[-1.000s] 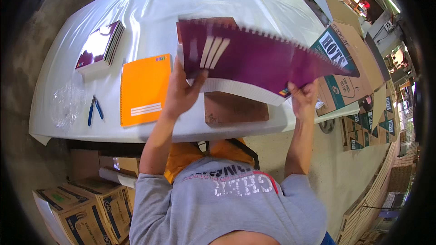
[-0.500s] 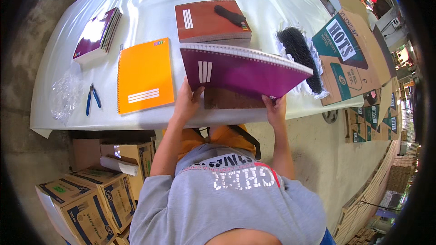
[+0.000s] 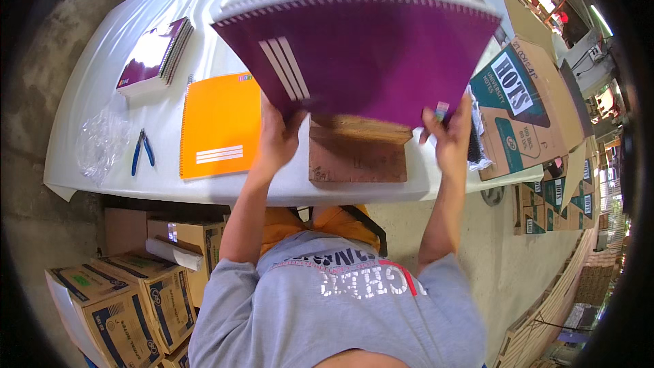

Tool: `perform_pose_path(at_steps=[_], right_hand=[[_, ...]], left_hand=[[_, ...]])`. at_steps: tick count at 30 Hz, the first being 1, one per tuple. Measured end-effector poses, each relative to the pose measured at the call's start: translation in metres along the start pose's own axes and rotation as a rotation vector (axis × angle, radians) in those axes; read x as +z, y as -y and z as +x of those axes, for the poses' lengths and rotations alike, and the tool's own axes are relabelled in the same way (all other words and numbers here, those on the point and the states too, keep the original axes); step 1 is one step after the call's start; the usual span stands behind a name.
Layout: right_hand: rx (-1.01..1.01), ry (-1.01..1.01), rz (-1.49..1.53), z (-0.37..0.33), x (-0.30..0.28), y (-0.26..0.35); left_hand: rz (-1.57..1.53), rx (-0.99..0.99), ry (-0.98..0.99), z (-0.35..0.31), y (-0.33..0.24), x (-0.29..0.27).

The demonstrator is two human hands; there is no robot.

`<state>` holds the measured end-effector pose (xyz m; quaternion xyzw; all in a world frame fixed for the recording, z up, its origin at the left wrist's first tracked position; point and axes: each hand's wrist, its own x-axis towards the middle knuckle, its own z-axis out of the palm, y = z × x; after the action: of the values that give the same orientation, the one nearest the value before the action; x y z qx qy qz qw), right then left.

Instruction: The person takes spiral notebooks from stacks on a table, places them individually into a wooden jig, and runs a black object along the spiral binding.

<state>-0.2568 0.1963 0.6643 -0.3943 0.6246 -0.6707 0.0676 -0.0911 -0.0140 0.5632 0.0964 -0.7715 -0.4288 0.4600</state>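
A purple notebook (image 3: 368, 61) with a row of binding holes or coils along its upper edge is raised above the table, its cover tilted toward me. My left hand (image 3: 278, 133) grips its lower left corner. At the lower right corner, the fingers of my right hand (image 3: 449, 136) pinch the cover. Beneath the notebook lies a reddish-brown wooden block (image 3: 357, 160) near the table's front edge. An orange spiral notebook (image 3: 221, 123) lies flat left of my left hand. The stack of brown notebooks behind is hidden by the raised one.
A stack of purple notebooks (image 3: 155, 54), blue-handled pliers (image 3: 143, 152) and crumpled clear plastic (image 3: 102, 143) are on the left of the white-covered table (image 3: 163, 187). An open carton (image 3: 518, 105) stands at the right edge. Closed cartons (image 3: 129, 307) sit on the floor at left.
Both hands have lifted the purple notebook higher and nearer to my view, and it now covers the brown stack. More of the wooden block shows below it.
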Motion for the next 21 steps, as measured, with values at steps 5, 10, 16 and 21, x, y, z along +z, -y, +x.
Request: perform_pose_path(at_steps=[5, 10, 16, 21], right_hand=[[-0.041, 0.090, -0.177, 0.054, 0.013, 0.041], [0.052, 0.165, -0.247, 0.065, 0.017, 0.049], [-0.054, 0.198, -0.252, 0.064, 0.020, 0.053], [-0.151, 0.293, -0.351, 0.066, 0.020, 0.054]], left_hand=[[-0.070, -0.095, -0.055, 0.040, 0.008, 0.005], [-0.324, -0.152, -0.062, 0.028, 0.014, 0.018], [-0.390, -0.167, -0.112, 0.019, 0.019, 0.023], [-0.350, -0.298, -0.160, 0.007, 0.023, 0.030]])
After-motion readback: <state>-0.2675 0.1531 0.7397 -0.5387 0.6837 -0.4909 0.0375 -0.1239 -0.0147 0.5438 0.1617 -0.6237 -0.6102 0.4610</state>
